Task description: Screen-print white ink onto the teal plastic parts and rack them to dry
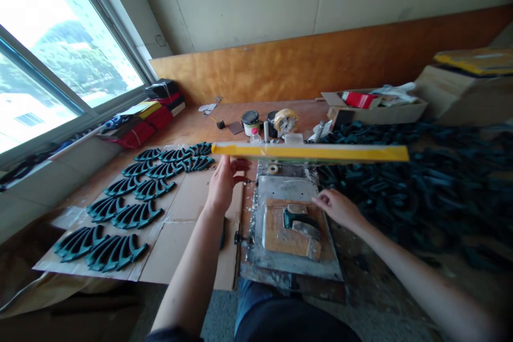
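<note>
My left hand (223, 184) is under the left end of a long yellow-edged frame (312, 153), its thumb against the underside and its fingers curled. The frame shows edge-on, raised above a grey metal plate (259, 248). On the plate lies a wooden jig (276, 235) with a dark green curved handle-like part (288, 218) set in it. My right hand (334, 206) is just beyond the jig's upper right corner, fingers pinched together, with nothing visible in them. It is apart from the green part.
Rows of dark green curved parts (136, 214) lie on cardboard (186, 230) to the left. A large heap of similar parts (401, 187) fills the right, blurred. Behind the frame stand jars (250, 122) and a tape roll (286, 120). A cardboard box (388, 114) sits at back right.
</note>
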Demonstrator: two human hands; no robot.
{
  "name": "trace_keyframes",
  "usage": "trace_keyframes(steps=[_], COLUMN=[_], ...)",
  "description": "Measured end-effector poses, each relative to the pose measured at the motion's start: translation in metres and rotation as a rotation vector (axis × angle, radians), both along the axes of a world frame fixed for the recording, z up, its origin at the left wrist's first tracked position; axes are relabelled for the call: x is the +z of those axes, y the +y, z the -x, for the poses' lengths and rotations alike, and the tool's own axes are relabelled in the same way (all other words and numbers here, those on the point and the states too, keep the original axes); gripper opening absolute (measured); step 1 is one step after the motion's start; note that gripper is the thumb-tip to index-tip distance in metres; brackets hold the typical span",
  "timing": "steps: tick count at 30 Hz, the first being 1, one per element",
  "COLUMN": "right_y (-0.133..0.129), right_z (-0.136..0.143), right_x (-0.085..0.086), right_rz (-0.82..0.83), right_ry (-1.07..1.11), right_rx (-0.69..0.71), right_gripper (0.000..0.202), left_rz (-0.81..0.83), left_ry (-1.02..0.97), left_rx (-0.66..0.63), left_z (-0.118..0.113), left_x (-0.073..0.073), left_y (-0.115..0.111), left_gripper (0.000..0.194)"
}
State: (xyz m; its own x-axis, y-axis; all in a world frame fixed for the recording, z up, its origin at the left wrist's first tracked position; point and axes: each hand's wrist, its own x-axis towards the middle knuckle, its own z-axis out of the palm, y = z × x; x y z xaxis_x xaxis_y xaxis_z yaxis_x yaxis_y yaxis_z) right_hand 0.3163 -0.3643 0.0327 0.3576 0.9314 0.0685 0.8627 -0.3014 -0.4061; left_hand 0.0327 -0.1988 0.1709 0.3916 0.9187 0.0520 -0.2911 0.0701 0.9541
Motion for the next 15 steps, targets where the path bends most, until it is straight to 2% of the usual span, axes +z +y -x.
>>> trace_keyframes(steps=[2, 4, 5, 7, 9, 10, 11, 13, 14, 15], right_y=[-0.009, -0.011, -0.011, -0.011, -0.012, -0.013, -0.016, -0.024, -0.031, -0.04], right_z=[0.024, 0.048, 0.058, 0.08, 0.106, 0.119, 0.129, 0.137, 0.13, 0.116], right_x=[-0.02, -0.026, -0.025, -0.017, -0.006, -0.001, 0.003, 0.01, 0.012, 0.013], right_rz=[0.03, 0.071, 0.096, 0.098, -0.009, -0.085, -0.156, -0.229, -0.217, -0.166], right_ry=[-0.031, -0.035, -0.022, 0.021, 0.035, 0.032, 0.026, 0.003, -0.023, -0.065], right_rx=[0.092, 0.095, 0.063, -0.024, -0.059, -0.017, 0.073, 0.283, 0.325, 0.29], right_gripper=[0.025, 0.016, 0.012, 0.011, 0.013, 0.012, 0.011, 0.009, 0.009, 0.01], left_rz=[-0.008, 0.008, 0.048, 0.233, 0.533, 0.624, 0.688, 0.76, 0.765, 0.755], left_ry=[-0.026, -0.048, -0.038, 0.067, 0.267, 0.265, 0.228, 0.16, 0.161, 0.201], left_rx=[0.002, 0.094, 0.121, 0.035, -0.285, -0.322, -0.332, -0.24, -0.168, -0.085], left_z=[-0.01, -0.015, -0.016, -0.017, -0.017, -0.016, -0.014, -0.005, 0.005, 0.019], left_x=[0.008, 0.0, -0.011, -0.044, -0.083, -0.1, -0.115, -0.136, -0.143, -0.15], left_y=[0.005, -0.005, -0.016, -0.051, -0.092, -0.11, -0.125, -0.136, -0.132, -0.123], left_gripper=[0.051, 0.05, 0.05, 0.053, 0.059, 0.057, 0.053, 0.042, 0.037, 0.034])
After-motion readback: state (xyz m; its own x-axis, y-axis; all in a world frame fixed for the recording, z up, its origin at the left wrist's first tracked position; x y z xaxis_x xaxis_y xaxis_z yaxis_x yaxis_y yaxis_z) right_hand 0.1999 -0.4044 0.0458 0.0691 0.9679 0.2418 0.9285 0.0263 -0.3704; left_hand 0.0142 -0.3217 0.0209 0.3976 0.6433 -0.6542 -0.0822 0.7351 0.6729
